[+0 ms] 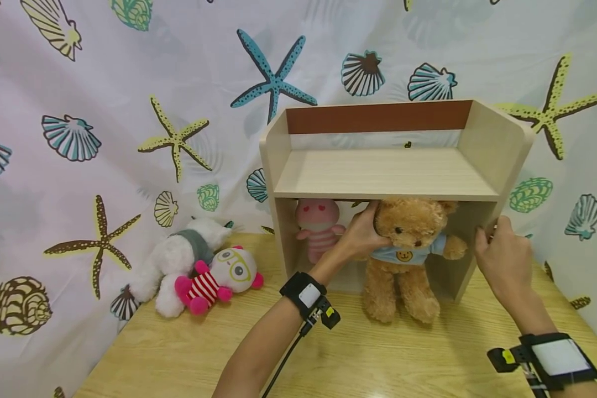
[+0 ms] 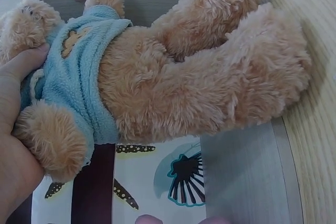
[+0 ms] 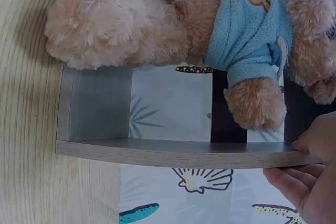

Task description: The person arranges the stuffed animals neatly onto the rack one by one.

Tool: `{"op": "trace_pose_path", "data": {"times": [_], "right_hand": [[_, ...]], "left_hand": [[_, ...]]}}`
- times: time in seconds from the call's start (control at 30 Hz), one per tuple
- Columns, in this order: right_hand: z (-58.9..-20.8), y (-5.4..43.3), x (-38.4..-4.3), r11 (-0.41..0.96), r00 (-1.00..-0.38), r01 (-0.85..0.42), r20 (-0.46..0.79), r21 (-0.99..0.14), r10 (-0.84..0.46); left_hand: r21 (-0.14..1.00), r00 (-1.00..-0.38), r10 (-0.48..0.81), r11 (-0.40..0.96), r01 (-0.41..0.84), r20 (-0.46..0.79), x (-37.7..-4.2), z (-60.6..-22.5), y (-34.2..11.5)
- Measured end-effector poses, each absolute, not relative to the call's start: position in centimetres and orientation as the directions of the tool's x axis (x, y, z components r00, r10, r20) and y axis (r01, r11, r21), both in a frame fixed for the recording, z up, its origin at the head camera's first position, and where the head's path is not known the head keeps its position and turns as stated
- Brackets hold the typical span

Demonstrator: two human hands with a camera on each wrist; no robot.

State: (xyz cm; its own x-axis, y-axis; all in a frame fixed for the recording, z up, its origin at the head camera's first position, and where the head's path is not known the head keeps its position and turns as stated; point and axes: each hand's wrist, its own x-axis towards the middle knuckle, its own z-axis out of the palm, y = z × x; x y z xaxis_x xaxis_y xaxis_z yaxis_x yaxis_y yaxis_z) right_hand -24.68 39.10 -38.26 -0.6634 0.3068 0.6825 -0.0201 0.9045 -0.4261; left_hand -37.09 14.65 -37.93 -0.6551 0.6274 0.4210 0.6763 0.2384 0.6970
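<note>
A brown teddy bear in a light blue top stands upright in the lower compartment of a wooden shelf, its feet at the front edge. My left hand grips the bear at its head and neck from the left; the left wrist view shows the thumb at its neck. On the right, my right hand holds the shelf's side panel, thumb inside and fingers outside in the right wrist view. A pink plush toy with a striped body stands inside the shelf, left of the bear.
Left of the shelf, a panda plush in a red striped top lies against a white fluffy plush on the wooden table. A patterned cloth with starfish and shells hangs behind. A cable runs from the left wristband.
</note>
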Motion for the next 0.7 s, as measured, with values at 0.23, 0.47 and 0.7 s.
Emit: {"op": "trace_pose_path", "data": {"times": [0.23, 0.47, 0.7], "right_hand": [[-38.2, 39.2, -24.8, 0.906, -0.653, -0.029, 0.694, -0.422, 0.302], [-38.2, 39.4, -24.9, 0.901, -0.653, -0.025, 0.69, -0.433, 0.313], [-38.0, 39.4, -25.0, 0.902, -0.656, -0.026, 0.689, -0.43, 0.31]], "left_hand": [[0.715, -0.669, 0.625, 0.242, 0.656, 0.402, -37.5, -38.1, 15.1], [0.728, -0.675, 0.623, 0.235, 0.643, 0.395, -37.9, -38.1, 15.6], [0.719, -0.684, 0.622, 0.265, 0.642, 0.381, -38.4, -37.9, 16.2]]}}
